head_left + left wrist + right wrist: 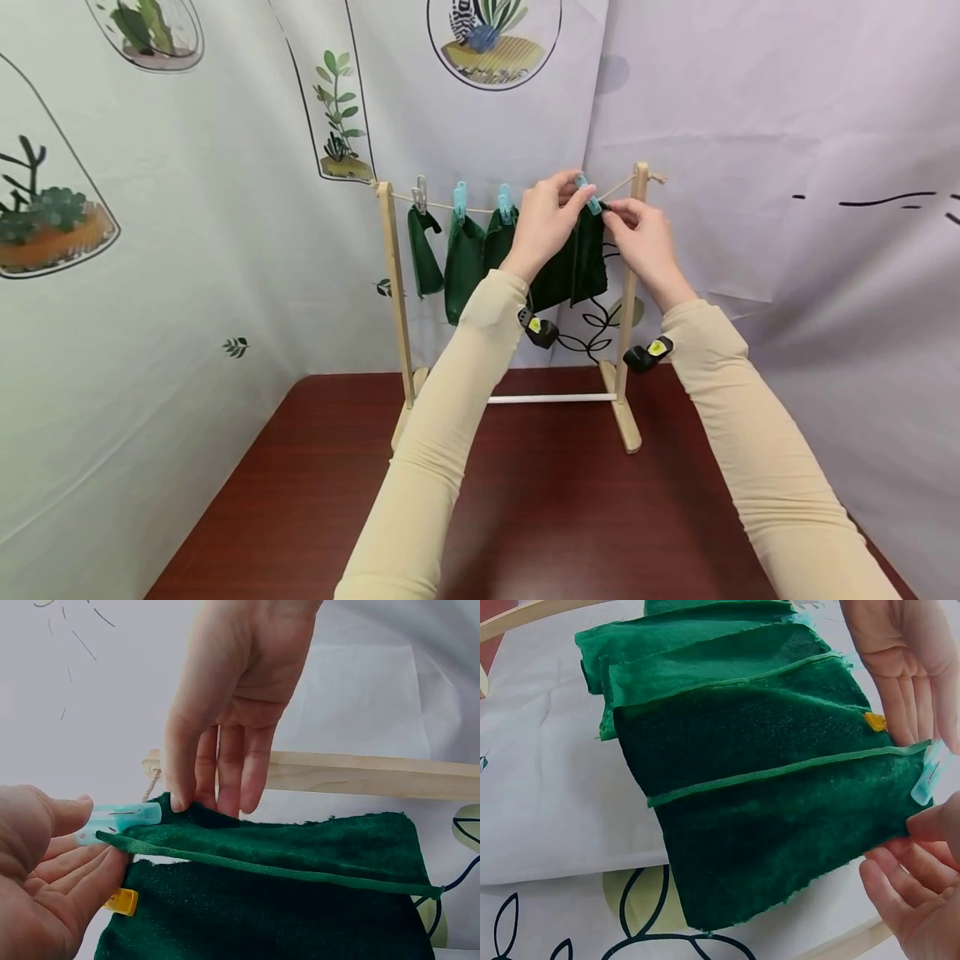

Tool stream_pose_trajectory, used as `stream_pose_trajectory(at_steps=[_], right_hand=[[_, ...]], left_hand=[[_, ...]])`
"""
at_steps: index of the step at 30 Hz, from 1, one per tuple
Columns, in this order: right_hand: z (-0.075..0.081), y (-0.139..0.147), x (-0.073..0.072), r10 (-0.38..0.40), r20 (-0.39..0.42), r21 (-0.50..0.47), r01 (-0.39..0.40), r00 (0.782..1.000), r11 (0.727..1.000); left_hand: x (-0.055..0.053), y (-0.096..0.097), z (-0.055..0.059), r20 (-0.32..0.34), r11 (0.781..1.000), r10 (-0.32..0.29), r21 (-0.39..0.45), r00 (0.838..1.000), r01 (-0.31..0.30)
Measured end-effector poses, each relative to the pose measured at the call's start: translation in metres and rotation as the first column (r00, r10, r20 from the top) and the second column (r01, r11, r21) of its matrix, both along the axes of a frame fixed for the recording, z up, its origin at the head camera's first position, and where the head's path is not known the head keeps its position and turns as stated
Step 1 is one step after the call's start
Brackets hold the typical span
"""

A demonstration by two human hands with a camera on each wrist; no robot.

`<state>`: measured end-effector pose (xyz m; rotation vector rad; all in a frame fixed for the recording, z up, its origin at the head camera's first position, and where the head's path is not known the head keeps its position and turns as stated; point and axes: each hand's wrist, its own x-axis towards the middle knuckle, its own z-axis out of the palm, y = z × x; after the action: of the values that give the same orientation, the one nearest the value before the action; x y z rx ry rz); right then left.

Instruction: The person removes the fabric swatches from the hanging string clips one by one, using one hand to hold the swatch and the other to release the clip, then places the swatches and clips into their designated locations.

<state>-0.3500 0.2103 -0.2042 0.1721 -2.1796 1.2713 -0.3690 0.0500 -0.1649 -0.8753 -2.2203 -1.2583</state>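
Note:
My left hand (542, 218) pinches a light-blue clothespin (589, 194) at the right end of a cord. In the left wrist view the clothespin (124, 819) lies between thumb and fingers, its tip over the top edge of a dark green cloth (262, 851). Close beside it, my right hand (645, 242) pinches that cloth's upper corner; in the right wrist view its thumb and fingers (919, 823) are on the cloth (780, 840). A yellow clip (122, 902) shows on the neighbouring green cloth, partly hidden by the left hand.
A wooden rack (395, 292) holds the cord between two posts, with a white bar (551, 399) low down. More green cloths (465, 258) hang at left under blue clothespins (460, 200) and a greyish one (420, 196). The rack stands on a reddish-brown table (547, 500).

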Motion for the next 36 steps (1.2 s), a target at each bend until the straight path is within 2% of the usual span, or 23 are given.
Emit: stream_pose_trajectory(at_steps=[9, 16, 29, 36], right_hand=[[0.004, 0.0, 0.005, 0.01, 0.013, -0.024, -0.01, 1.0, 1.0], [0.005, 0.003, 0.005, 0.019, 0.02, -0.051, -0.018, 1.0, 0.999], [0.008, 0.003, 0.011, 0.005, 0.001, -0.023, -0.005, 1.0, 1.0], [0.009, 0.004, 0.014, -0.007, 0.025, -0.003, 0.007, 1.0, 1.0]], left_hand=[[0.004, 0.005, -0.001, -0.061, 0.999, 0.033, 0.021, 0.998, -0.032], [0.006, 0.007, -0.002, -0.099, 0.999, 0.027, 0.047, 0.995, -0.022], [0.007, 0.007, 0.001, -0.141, 0.995, 0.04, 0.099, 0.989, -0.026], [0.01, 0.007, 0.005, -0.178, 0.985, 0.031, 0.171, 0.983, 0.0]])
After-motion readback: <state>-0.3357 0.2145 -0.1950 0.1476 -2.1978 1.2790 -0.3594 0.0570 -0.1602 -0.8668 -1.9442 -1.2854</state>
